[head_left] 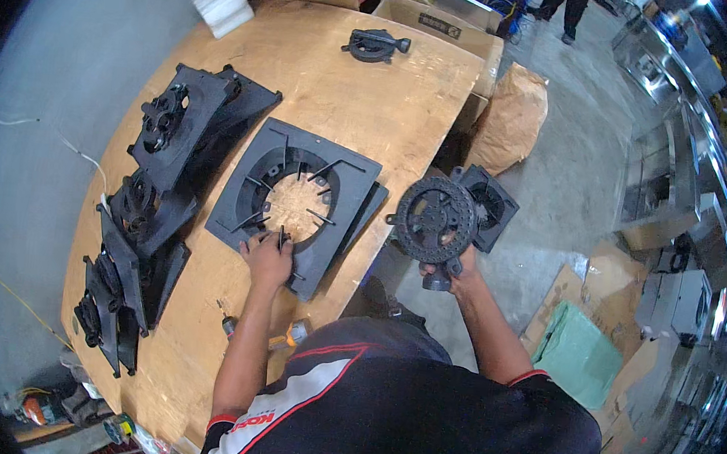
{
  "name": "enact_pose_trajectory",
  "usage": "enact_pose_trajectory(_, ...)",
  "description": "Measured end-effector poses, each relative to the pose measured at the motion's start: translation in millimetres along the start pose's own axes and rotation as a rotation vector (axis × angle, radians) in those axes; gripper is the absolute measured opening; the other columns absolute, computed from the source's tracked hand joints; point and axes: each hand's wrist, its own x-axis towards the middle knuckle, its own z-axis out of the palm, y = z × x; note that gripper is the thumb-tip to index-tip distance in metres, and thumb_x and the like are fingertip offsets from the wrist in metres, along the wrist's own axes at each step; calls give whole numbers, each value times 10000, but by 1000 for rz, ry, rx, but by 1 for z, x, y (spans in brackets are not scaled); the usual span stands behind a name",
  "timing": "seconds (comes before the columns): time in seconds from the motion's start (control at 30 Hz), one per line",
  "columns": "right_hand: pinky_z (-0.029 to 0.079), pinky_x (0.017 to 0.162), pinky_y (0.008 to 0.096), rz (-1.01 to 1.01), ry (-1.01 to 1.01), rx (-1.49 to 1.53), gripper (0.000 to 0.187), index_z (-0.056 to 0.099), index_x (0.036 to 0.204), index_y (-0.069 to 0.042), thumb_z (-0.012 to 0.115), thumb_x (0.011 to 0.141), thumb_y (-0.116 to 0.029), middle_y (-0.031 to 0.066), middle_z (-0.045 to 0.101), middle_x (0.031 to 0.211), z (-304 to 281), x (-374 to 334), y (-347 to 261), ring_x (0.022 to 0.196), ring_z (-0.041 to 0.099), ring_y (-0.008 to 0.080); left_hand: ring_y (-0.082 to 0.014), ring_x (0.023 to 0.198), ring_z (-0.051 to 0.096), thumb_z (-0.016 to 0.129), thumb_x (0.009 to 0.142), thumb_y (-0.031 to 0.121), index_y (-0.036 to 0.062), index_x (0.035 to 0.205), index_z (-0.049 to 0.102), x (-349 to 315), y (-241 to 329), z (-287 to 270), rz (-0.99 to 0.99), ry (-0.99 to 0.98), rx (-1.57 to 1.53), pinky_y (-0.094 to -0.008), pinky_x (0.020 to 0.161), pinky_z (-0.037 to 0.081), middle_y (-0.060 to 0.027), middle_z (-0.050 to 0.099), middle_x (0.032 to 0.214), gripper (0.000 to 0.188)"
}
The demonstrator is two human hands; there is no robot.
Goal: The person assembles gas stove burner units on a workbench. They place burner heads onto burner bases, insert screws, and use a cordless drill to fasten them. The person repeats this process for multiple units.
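On the wooden table lies a square black cast-iron stove grate (239,198), its prongs pointing in toward a round opening. My left hand (268,260) grips its near inner rim, fingers bent beside a prong. Off the table's right edge, my right hand (466,272) is closed round the neck of a round black gas burner (436,221), holding it up with its ring of small holes showing. Part of another square black grate (498,209) shows behind that burner; what supports it is hidden. Under the grate at my left hand, a second dark plate sticks out on the right.
Black grates with burners (186,114) lean in stacks along the table's left side. Another burner (376,46) rests at the far end. A power tool (296,332) lies close to my body. Right of the table are a brown paper bag (514,119) and cardboard boxes (439,33).
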Motion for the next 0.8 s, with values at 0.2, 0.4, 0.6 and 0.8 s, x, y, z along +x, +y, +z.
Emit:
enact_pose_trajectory(0.2, 427, 468, 403, 299, -150, 161, 451, 630, 1002, -11, 629, 695, -342, 125, 625, 706, 19, -5, -7, 452, 509, 248, -323, 1166, 526, 605, 877, 334, 123, 1075, 715, 1, -10, -20, 32, 9, -66, -548, 1094, 223, -161, 651, 1161, 310)
enact_pose_trajectory(0.4, 440, 441, 401, 350, -173, 5, 472, 622, 1031, -7, 652, 691, -333, 119, 642, 726, 11, -13, 10, 417, 506, 239, -95, 691, 562, 628, 899, 137, -22, 923, 699, -36, -26, -58, -197, -135, -1023, -279, 646, 451, -17, 663, 760, 176)
enact_pose_trajectory(0.6, 506, 437, 375, 524, -217, 18, 471, 584, 1134, -4, 664, 765, -285, 140, 662, 748, 46, -9, 35, 452, 571, 241, -162, 946, 584, 643, 881, 110, 4, 976, 704, -129, -60, -101, -94, 183, -852, -313, 883, 441, -59, 656, 984, 155)
enact_pose_trajectory(0.8, 503, 433, 402, 754, -432, -111, 399, 587, 1127, -41, 591, 843, -322, 145, 661, 828, 124, 3, 105, 476, 568, 256, -241, 1055, 546, 674, 849, 182, 57, 946, 726, -233, -88, -138, -112, 456, -800, -422, 1033, 320, -75, 662, 989, 167)
